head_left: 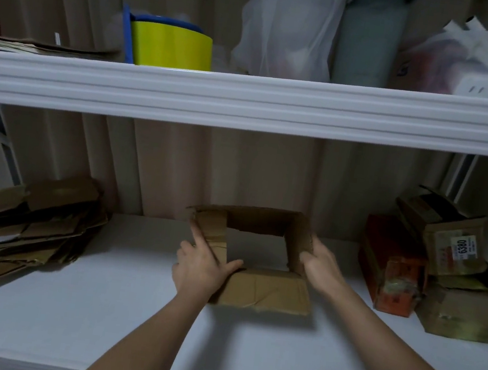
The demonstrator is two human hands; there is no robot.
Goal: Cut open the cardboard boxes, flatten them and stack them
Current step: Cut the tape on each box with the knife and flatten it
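Two hands on open box [259,249], mid-shelf [94,320]: left hand [200,267] grips left wall, right hand [320,264] grips right wall. Push walls sideways, collapse flat, then onto stack [22,230] at left edge.

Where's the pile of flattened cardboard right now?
In the head view, the pile of flattened cardboard lies at the left end of the lower white shelf, left of the open box held between both hands.

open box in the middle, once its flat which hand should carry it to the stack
Left, probably. The left hand grips the open box on the side facing the flattened stack; the right hand is on the far side.
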